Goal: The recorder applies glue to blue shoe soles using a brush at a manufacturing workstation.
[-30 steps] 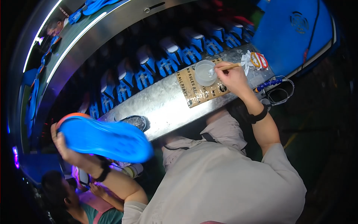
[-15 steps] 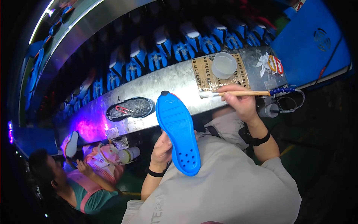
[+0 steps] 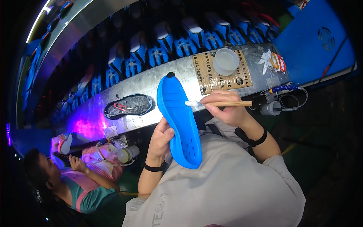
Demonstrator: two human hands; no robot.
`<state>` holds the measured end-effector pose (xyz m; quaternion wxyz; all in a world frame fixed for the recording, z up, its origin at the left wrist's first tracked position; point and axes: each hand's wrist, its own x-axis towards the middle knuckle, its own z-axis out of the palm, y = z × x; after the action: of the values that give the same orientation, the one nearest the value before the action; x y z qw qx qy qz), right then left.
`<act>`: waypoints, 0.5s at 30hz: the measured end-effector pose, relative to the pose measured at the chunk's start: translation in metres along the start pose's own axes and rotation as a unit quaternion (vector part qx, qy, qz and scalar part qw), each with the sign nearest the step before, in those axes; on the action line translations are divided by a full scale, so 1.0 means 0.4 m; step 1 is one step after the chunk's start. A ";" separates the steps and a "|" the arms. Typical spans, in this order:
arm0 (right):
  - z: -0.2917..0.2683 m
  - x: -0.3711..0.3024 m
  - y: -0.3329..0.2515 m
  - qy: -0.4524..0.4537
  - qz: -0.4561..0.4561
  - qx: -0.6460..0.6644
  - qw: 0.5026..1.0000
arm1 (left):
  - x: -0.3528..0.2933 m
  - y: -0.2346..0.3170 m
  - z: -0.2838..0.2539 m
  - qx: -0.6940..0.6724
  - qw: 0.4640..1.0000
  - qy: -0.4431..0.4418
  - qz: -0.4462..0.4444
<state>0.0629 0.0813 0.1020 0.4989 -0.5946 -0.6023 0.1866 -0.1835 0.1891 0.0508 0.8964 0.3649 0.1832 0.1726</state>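
My left hand (image 3: pixel 160 139) grips a blue shoe sole (image 3: pixel 179 113) by its left edge, its hollow inner side facing up and its dark-tipped toe pointing away from me. Several round holes show in the heel. In my right hand (image 3: pixel 230 111) is a brush (image 3: pixel 227 103) with a wooden handle. Its white bristles are at the sole's right edge, near the forefoot; whether they touch it I cannot tell. Beyond the right hand a clear tub (image 3: pixel 226 61) of cloudy liquid stands on a taped cardboard piece (image 3: pixel 204 77).
On the metal bench (image 3: pixel 166 68) lies a dark sole (image 3: pixel 128 106) with a red clip-like piece on it. Behind run rows of blue shoe parts (image 3: pixel 159 55). Coloured rings (image 3: pixel 278 62) lie at right, above a small jar (image 3: pixel 270 108). A co-worker (image 3: pixel 75 181) sits at left.
My right hand has brought the brush down and left to the sole's edge. The sole has moved slightly away from me and tilted. At left, the co-worker's held shoe part has shifted.
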 end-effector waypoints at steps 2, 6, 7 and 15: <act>-0.014 0.000 -0.010 -0.022 0.020 0.022 0.999 | 0.001 -0.001 0.000 -0.004 1.000 -0.003 -0.001; -0.011 0.012 0.011 -0.005 0.015 0.011 1.000 | 0.004 0.000 0.003 0.010 1.000 -0.009 0.000; -0.009 0.021 0.012 -0.004 0.017 0.010 1.000 | 0.003 -0.001 0.002 0.009 1.000 -0.010 -0.002; 0.000 0.038 0.000 0.038 -0.016 -0.011 0.999 | -0.001 0.025 0.010 0.064 0.998 -0.013 0.017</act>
<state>0.0658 0.0948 0.1078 0.5176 -0.5973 -0.5942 0.1490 -0.1840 0.1934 0.0607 0.8707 0.4263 0.1760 0.1706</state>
